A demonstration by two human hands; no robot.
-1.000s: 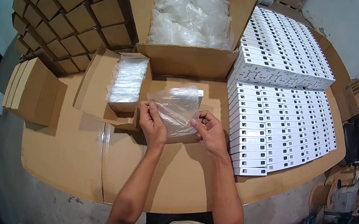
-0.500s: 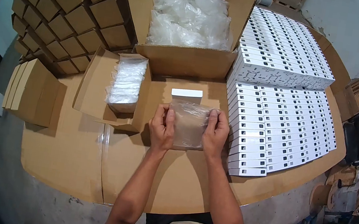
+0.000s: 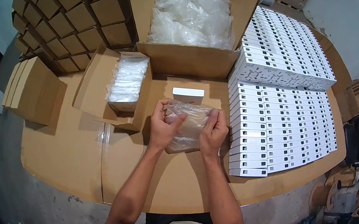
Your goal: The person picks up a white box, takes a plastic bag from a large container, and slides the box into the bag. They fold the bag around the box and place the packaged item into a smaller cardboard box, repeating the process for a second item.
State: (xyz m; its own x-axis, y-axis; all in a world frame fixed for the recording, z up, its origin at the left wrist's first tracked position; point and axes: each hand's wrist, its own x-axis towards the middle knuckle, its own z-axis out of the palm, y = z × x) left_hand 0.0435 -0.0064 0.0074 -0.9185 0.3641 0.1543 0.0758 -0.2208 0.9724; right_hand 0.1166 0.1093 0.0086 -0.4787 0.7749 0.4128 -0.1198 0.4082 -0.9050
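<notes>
A clear plastic bag (image 3: 187,130) is stretched between my two hands above the cardboard surface. My left hand (image 3: 165,125) grips its upper left side, with the thumb lying across the film. On the bag's upper right edge, my right hand (image 3: 214,132) is closed, thumb pressed to fingers. Just beyond the bag stands a small white box (image 3: 187,95), its lower part partly hidden behind the film. To the left, an open carton (image 3: 94,83) holds a row of wrapped items (image 3: 128,79) in clear plastic.
A large carton (image 3: 183,60) of crumpled clear bags (image 3: 191,14) stands at the back. White boxes (image 3: 282,124) are stacked in rows on the right. Brown boxes (image 3: 81,19) are piled at the back left, with several more (image 3: 33,92) at the left edge.
My left thumb has moved right across the bag. The film is more wrinkled and its lower edge now slants. The small white box shows slightly more of its front.
</notes>
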